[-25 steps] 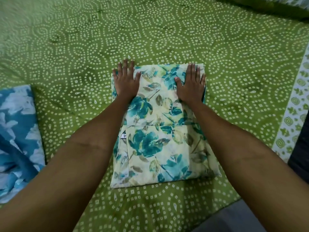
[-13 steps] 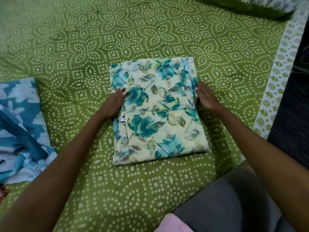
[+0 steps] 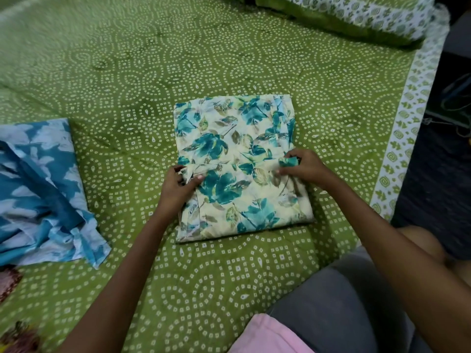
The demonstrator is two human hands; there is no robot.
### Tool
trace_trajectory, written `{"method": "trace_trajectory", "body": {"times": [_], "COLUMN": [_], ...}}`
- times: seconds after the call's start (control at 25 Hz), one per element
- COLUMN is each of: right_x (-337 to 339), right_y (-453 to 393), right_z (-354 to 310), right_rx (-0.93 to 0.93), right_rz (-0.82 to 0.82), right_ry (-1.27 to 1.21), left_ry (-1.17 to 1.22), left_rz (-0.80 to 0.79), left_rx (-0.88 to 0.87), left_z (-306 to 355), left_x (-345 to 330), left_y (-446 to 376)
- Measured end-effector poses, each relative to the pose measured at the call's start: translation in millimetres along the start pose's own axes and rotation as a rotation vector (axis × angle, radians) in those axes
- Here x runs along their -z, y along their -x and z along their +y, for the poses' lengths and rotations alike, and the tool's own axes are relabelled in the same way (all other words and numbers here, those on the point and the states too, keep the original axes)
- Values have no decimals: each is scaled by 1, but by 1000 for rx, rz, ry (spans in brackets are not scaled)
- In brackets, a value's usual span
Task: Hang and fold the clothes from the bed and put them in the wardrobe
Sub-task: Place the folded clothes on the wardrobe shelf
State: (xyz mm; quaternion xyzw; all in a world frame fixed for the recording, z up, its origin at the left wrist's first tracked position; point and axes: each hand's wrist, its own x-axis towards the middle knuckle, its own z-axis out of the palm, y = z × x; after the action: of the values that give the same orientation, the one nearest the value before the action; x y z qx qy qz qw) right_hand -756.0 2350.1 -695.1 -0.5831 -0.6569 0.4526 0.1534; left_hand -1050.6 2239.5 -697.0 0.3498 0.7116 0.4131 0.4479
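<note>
Folding: both hands, left (image 3: 175,186) and right (image 3: 303,166), pinch the kurta (image 3: 229,138) fold edge
Risk: uneven lift skews layers, fold slumps on bed (image 3: 127,72)

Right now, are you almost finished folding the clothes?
Not yet. The floral garment is already folded into a neat rectangle on the green bedsheet. The left hand and right hand are gripping its folded edge at each side, likely for another fold or to lift it. The blue garment is still rumpled beside it, and no wardrobe is in view.
</note>
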Motion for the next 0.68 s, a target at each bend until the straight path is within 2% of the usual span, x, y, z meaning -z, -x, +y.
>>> {"method": "trace_trajectory", "body": {"times": [0.08,0.16,0.2,0.28,0.36,0.48,0.6,0.68], "right_x": [2,-2,-4,-7,-16,-22,-18,-22], "right_y": [11,20,22,21,21,25,32,40], "right_z": [3,10,12,11,11,11,20,26], "right_rx": [-130,-245,-255,-264,-273,-272,-266,-235], "right_rz": [-146,-264,-254,-111,-31,-84,-150,-114], "right_ry": [-420,-440,-441,-572,-579,-498,-455,-449], "left_ry": [198,163,157,156,32,-253,-190,-152], "left_rz": [-43,-26,-10,41,115,178,111,63], "left_rx": [93,33,-30,-137,-129,-46,-136,-205], "left_z": [-3,-5,-4,-5,-8,-19,-23,-19], "left_x": [2,0,-3,-6,-6,-6,-6,-5], "left_y": [4,6,6,-3,-20,-28,-18,-11]}}
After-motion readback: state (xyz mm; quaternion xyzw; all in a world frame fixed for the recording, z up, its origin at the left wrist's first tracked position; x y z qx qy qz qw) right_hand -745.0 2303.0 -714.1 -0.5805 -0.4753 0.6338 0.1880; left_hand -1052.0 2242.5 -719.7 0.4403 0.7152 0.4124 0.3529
